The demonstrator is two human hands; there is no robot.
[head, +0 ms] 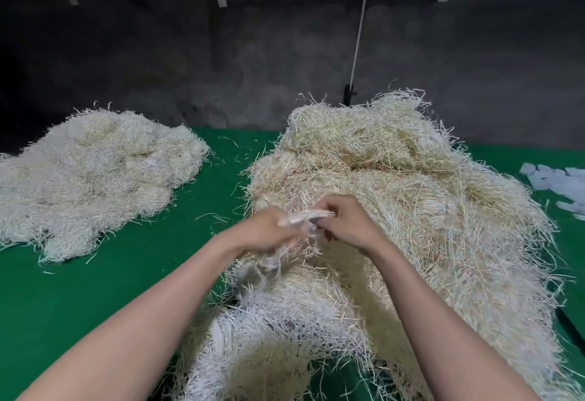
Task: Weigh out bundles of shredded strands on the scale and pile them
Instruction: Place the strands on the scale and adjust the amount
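Green table [95, 305] | strands [427, 242]: pale cream, thin, tangled | piles: 2, big pile [395, 179] centre to right edge, small pile [95, 172] left edge | bundle [304, 217]: 1, over big pile | left hand [269, 231], right hand [346, 225]: both grip bundle

Table cover [95, 290]: plain uniform green, no pattern. Large heap [395, 195] of strands: pale straw yellow with faint pinkish flecks in places, and its nearest part turns white with a cool bluish cast. Left pile [95, 172]: cream-white, more even in tone, with slightly yellower patches. Bundle [304, 217]: whitish and glossy. Loose strands [215, 217] on the cover: pale cream to light greenish white. Wall [190, 52]: dark grey, mottled with lighter cloudy blotches. Cord [361, 27]: white. Pieces [560, 185] at the right edge: pale blue-white. Strap [569, 328]: black.
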